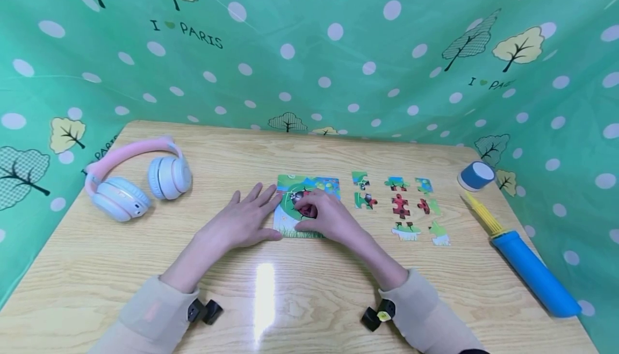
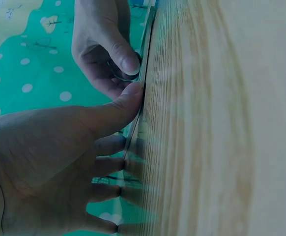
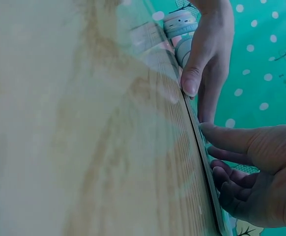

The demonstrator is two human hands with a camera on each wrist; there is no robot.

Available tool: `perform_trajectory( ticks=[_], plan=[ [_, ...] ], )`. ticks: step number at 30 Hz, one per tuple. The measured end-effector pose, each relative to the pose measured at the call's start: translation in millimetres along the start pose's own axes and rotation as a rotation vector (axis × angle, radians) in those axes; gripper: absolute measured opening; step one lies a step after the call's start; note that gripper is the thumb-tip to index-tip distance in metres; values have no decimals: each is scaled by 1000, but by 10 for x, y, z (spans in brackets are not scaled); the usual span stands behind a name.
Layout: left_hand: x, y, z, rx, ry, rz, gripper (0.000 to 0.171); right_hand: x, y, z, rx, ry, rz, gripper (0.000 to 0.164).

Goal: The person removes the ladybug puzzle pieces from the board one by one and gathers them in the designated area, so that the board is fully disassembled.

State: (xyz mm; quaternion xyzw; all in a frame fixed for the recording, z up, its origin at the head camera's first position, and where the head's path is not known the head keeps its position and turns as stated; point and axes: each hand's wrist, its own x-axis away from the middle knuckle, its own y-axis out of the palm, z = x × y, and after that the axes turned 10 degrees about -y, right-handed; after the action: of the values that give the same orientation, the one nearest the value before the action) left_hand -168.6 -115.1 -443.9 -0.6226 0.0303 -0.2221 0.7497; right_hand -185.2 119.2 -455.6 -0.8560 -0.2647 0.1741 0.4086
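A square ladybug picture puzzle (image 1: 287,215) lies flat on the wooden table between both hands. My left hand (image 1: 244,217) rests with fingers spread and fairly straight, its fingertips and thumb along the puzzle's left edge. Over the puzzle's middle, my right hand (image 1: 331,215) pinches a puzzle piece (image 2: 117,72) between thumb and curled fingers; the hand covers much of the lower right of the picture. Loose puzzle pieces lie just to the right, among them a red one (image 1: 400,206), a green one with a ladybug head (image 1: 364,201) and a green-and-white one (image 1: 439,233).
Pink and light-blue headphones (image 1: 169,178) lie at the left of the table (image 1: 217,300). On the right are a blue-and-white round container (image 1: 476,175) and a blue pump (image 1: 534,271) with a yellow nozzle. A green dotted cloth (image 1: 309,74) hangs behind and around the table.
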Motion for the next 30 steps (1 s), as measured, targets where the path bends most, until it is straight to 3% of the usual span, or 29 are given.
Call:
perform_trajectory(
  ticks=[30],
  plan=[
    [12, -10, 20, -8, -13, -3, 87, -6, 24, -86, -12, 60, 16, 36]
  ],
)
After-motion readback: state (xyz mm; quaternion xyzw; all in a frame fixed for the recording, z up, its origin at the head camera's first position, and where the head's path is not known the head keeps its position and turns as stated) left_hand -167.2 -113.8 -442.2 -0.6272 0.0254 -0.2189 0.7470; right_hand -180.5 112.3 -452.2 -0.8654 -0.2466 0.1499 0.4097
